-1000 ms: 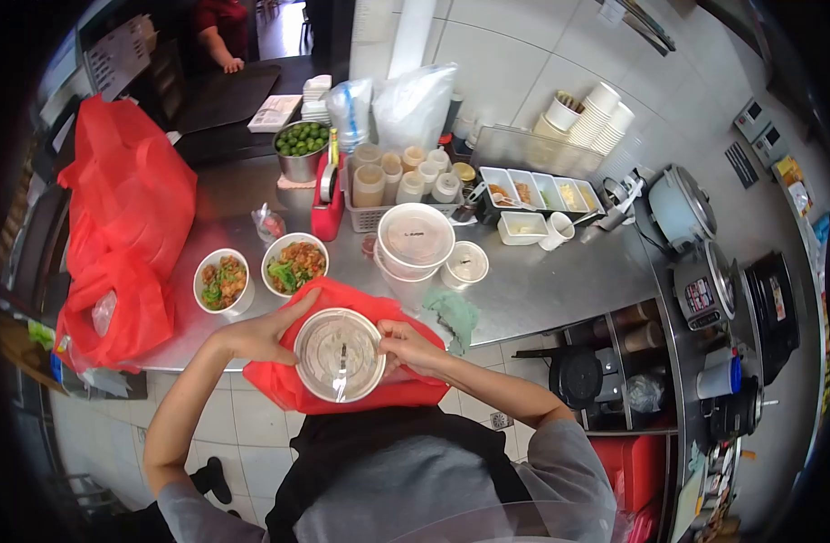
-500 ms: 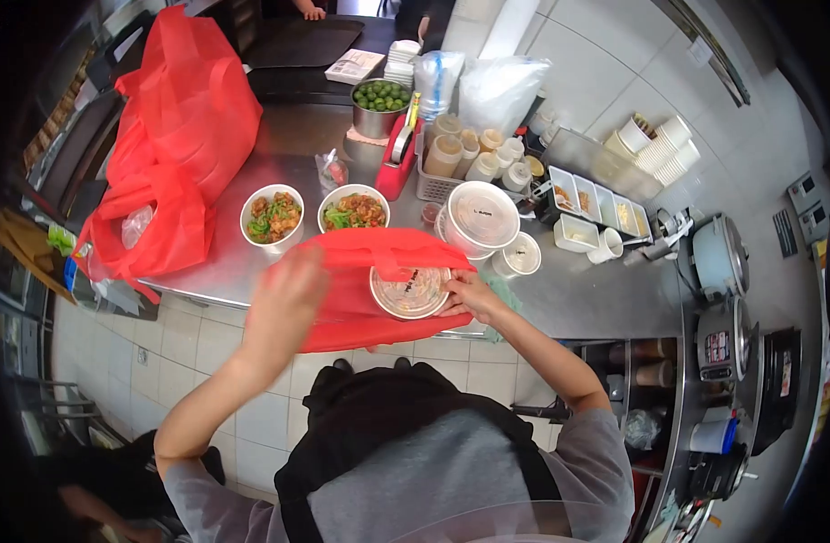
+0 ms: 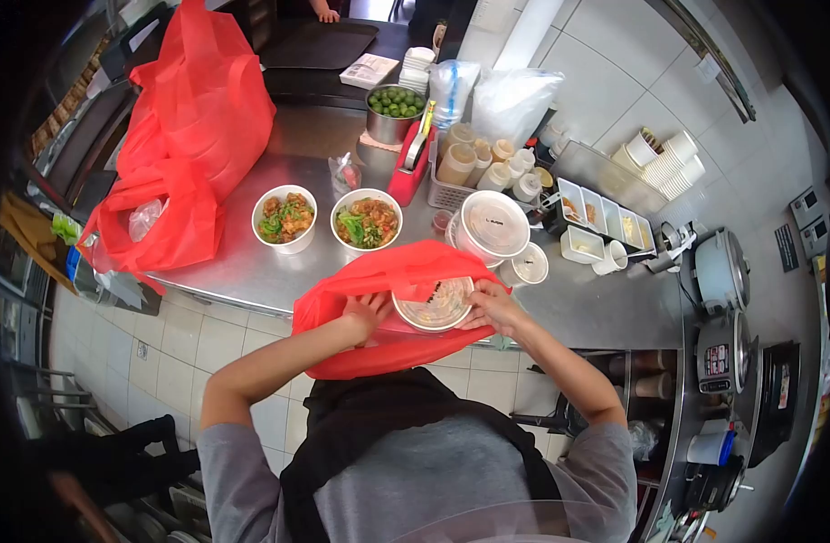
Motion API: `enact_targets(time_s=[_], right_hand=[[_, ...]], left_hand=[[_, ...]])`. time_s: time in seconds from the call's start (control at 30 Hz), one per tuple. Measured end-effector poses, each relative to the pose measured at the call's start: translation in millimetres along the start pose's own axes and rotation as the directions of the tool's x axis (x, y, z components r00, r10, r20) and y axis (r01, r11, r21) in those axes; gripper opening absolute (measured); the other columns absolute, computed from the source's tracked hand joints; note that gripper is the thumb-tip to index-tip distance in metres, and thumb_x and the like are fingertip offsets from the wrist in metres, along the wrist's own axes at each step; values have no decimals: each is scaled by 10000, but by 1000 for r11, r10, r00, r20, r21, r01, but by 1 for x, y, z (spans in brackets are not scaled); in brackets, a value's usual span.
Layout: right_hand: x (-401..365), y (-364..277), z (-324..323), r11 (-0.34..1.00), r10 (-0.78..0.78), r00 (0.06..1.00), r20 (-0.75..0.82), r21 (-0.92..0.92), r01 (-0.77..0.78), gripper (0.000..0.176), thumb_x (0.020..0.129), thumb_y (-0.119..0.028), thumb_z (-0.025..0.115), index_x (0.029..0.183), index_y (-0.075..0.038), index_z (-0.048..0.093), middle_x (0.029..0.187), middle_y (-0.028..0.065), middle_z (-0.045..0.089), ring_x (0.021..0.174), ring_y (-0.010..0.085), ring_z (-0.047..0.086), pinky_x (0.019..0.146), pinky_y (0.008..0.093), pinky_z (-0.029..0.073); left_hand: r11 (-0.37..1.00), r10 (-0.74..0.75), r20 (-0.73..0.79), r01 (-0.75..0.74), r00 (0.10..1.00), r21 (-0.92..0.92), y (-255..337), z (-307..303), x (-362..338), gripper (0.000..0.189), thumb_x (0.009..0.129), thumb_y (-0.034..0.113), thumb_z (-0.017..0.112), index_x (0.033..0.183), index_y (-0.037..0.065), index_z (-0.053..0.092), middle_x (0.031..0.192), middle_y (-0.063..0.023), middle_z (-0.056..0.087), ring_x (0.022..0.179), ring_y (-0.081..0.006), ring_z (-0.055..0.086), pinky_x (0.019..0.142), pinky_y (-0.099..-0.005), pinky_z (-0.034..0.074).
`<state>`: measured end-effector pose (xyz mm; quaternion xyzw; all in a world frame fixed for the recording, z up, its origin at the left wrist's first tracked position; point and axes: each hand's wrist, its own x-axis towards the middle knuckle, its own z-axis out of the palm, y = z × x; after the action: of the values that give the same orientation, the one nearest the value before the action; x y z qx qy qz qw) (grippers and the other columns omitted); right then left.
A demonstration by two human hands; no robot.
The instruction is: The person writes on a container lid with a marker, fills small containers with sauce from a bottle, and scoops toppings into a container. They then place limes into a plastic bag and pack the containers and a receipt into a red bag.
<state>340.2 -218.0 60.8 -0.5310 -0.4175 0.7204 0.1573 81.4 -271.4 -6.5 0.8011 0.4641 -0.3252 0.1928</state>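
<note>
An open red bag (image 3: 379, 353) lies at the counter's front edge, with a lidded round container (image 3: 433, 303) in its mouth. My right hand (image 3: 492, 308) grips the container's right side. Inside the bag's left part, my left hand (image 3: 368, 312) has its fingers spread beside the container, holding nothing that shows. Behind the bag stand two uncovered bowls of food, one on the left (image 3: 284, 219) and one nearer the middle (image 3: 367, 222). A large lidded tub (image 3: 493, 226) and a smaller lidded cup (image 3: 526, 265) are to the right.
Full red bags (image 3: 193, 109) stand at the left. Along the back are a pot of green fruit (image 3: 394, 113), a red tape dispenser (image 3: 412, 163) and a basket of bottles (image 3: 451, 193). Another person's hand (image 3: 328, 15) shows at the top. Cookers (image 3: 722, 262) line the right.
My left hand has come down and right, from above the bag's left side into its opening. The bag and container have shifted slightly toward me. The whole view has also moved a little.
</note>
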Motion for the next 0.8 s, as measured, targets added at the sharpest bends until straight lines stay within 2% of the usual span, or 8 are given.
enact_targets(time_s=[0.1,0.23,0.37,0.5,0.6,0.7,0.73,0.8], right_hand=[[-3,16,15,976,-36,999,-26,214,41,140,858,-89,495,944,-26,404,912,168,586,741,320,660,664,408,576],[7,36,47,886,-134,982,-132,428,179,127,862,-79,489,942,-33,402,933,161,572,787,328,655,690,425,573],[23,48,55,844,-198,958,-205,462,273,108,866,-83,483,892,-57,382,963,162,557,792,318,654,700,420,572],[23,46,49,848,-182,952,-247,450,279,113,866,-78,486,894,-68,377,944,167,571,774,311,656,693,418,573],[26,46,48,860,-172,947,-270,428,278,139,877,-108,514,903,-80,380,905,156,596,774,312,658,671,400,575],[22,41,40,896,-152,971,-184,390,214,182,889,-153,540,931,-77,380,880,143,607,800,323,657,668,386,572],[6,32,38,922,-150,979,-137,338,188,178,908,-207,530,940,-64,428,848,122,615,848,314,655,686,353,565],[-34,2,30,990,-125,986,-111,50,131,173,922,-219,506,935,-48,477,836,95,612,805,250,658,676,322,549]], left_hand=[[992,-109,31,111,994,-56,7,0,5,1067,664,463,733,1445,280,29,1484,-170,-137,1356,-431,-8,995,-618,236],[992,-89,81,95,993,-83,12,0,-1,1058,694,327,730,1431,339,-28,1449,-250,-174,1338,-474,19,955,-601,318],[980,-111,50,118,993,-163,7,5,0,1102,689,202,723,1416,366,-90,1444,-265,-173,1326,-499,56,961,-573,333],[985,-48,108,65,993,-160,0,4,-13,1115,685,130,707,1405,400,-99,1431,-295,-168,1312,-531,41,967,-574,325],[994,-24,72,31,997,-105,-5,17,-11,1132,675,87,705,1400,415,-99,1412,-336,-158,1299,-555,12,961,-617,295],[999,-42,63,43,997,-22,-3,20,-8,1130,681,94,699,1393,424,-114,1376,-379,-184,1287,-571,-28,964,-646,257],[1000,-25,88,27,996,-17,-2,14,-16,1098,687,100,699,1404,404,-76,1398,-353,-149,1289,-563,8,970,-604,290],[1000,-4,114,5,993,-7,-6,-6,-32,1038,701,112,699,1427,365,1,1441,-301,-78,1294,-548,81,984,-519,355]])
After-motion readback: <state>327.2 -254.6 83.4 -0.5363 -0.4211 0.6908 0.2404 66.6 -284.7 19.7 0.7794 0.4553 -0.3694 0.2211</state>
